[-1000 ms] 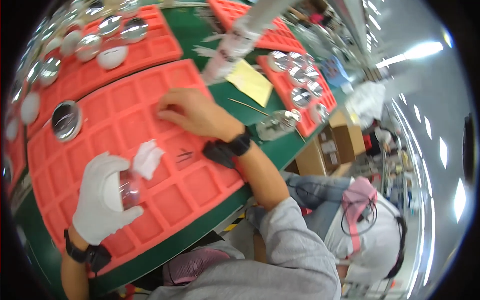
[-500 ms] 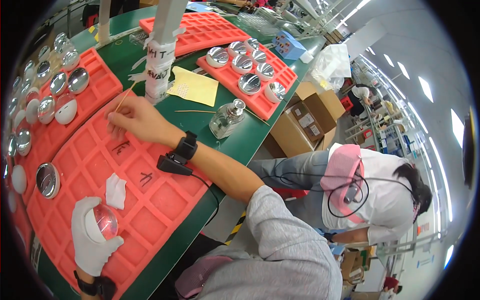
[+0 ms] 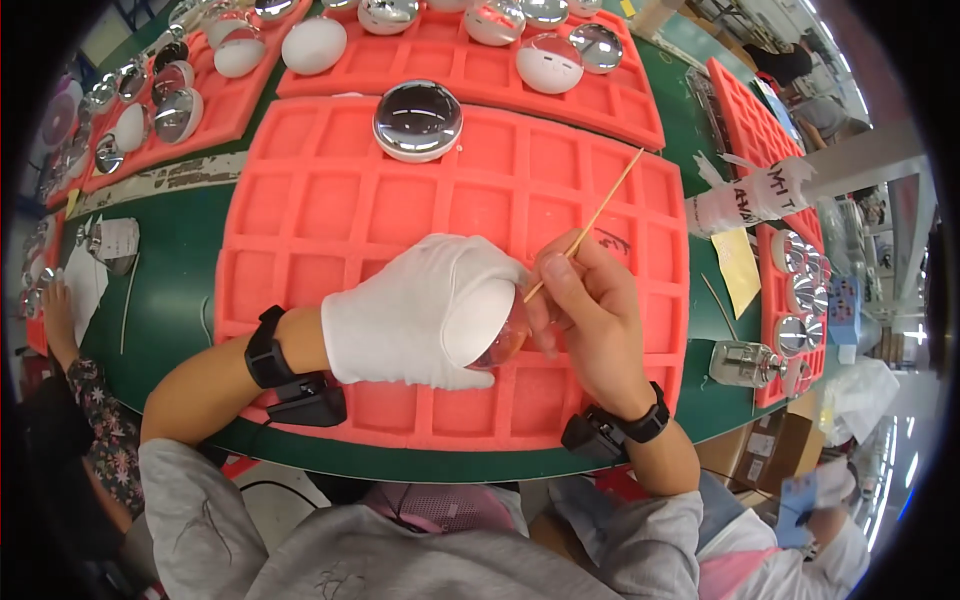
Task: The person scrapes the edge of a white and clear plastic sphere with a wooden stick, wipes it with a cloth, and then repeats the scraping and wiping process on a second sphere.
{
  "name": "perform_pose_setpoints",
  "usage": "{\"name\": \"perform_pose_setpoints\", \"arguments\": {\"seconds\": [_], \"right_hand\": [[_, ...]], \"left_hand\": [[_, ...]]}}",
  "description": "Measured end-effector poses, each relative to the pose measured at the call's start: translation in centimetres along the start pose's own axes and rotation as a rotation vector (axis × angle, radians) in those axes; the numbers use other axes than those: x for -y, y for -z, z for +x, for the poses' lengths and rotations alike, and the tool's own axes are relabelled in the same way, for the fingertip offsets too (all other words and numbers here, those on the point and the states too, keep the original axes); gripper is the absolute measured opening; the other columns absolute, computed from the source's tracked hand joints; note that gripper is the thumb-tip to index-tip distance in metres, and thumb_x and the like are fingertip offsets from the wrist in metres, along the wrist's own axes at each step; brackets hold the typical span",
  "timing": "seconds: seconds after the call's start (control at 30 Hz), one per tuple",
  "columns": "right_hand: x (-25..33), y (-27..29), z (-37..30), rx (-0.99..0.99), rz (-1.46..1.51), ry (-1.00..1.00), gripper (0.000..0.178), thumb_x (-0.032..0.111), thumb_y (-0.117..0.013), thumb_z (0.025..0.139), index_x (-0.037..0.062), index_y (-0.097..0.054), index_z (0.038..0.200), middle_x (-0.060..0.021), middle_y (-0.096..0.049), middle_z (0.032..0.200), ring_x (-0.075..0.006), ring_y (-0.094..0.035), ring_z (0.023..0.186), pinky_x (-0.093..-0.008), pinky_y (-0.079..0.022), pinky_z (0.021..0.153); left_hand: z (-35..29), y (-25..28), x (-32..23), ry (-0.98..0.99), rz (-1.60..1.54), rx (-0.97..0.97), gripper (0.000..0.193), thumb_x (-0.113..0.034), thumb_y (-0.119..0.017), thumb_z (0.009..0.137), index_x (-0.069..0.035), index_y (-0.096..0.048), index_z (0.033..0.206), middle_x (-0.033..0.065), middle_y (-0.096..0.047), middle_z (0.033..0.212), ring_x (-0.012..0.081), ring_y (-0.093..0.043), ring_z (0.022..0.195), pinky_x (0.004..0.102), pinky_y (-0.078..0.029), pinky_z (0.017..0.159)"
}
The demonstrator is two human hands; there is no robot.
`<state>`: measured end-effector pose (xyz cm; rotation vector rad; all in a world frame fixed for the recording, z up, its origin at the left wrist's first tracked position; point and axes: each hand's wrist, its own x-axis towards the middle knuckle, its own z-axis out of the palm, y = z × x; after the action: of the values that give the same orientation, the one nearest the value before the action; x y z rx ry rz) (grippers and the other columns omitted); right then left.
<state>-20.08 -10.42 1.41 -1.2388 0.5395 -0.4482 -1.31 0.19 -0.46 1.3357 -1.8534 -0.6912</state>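
My left hand, in a white glove, is wrapped round a ball with a white half and a clear, shiny half. The clear side faces right and shows red tones. In my bare right hand, a thin wooden stick is pinched between thumb and fingers. Its lower end is beside the ball's clear side; I cannot tell whether it touches. Both hands are above a red foam tray with square pockets. A mirrored ball rests at the tray's far edge.
Another red tray behind holds several white-and-mirrored balls. To the right are a wrapped post, yellow paper, a glass bottle and a ball-filled tray. A co-worker's hand is at far left.
The view has swung left. My right hand has come back from near the post with the stick, to beside the ball in my left hand.
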Motion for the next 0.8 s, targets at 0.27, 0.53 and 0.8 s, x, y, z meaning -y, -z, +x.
{"name": "perform_pose_setpoints", "arguments": {"seconds": [0.27, 0.53, 0.8], "right_hand": [[-0.4, 0.2, 0.3, 0.030, -0.029, 0.028, 0.015, 0.014, -0.053, 0.106, 0.0014, -0.058, 0.097, -0.0035, -0.059, 0.065, -0.0066, -0.049, 0.049, -0.0207, -0.036, 0.045], [-0.4, -0.7, 0.0, -0.018, -0.116, 0.029, 0.020, 0.016, -0.053, 0.105, -0.0014, -0.058, 0.096, -0.0042, -0.054, 0.060, -0.0072, -0.041, 0.047, -0.0229, -0.032, 0.045], [-0.7, -0.9, -0.3, 0.000, -0.150, 0.078, 0.021, 0.017, -0.054, 0.104, -0.0012, -0.058, 0.095, -0.0026, -0.053, 0.060, -0.0057, -0.039, 0.045, -0.0221, -0.029, 0.042]], "left_hand": [[0.2, -0.2, 0.8, -0.067, -0.019, -0.044, 0.058, -0.025, -0.085, 0.064, -0.008, -0.058, 0.113, 0.0105, -0.060, 0.109, 0.0333, -0.058, 0.101, 0.0442, -0.045, 0.092], [-0.2, -0.7, 1.0, -0.030, -0.039, -0.052, 0.062, -0.022, -0.085, 0.063, -0.009, -0.057, 0.116, 0.0105, -0.059, 0.107, 0.0331, -0.058, 0.100, 0.0438, -0.046, 0.090], [-0.4, -0.8, 1.1, 0.005, -0.100, -0.052, 0.063, -0.020, -0.086, 0.062, -0.009, -0.057, 0.117, 0.0104, -0.057, 0.110, 0.0327, -0.058, 0.103, 0.0441, -0.046, 0.093]]}}
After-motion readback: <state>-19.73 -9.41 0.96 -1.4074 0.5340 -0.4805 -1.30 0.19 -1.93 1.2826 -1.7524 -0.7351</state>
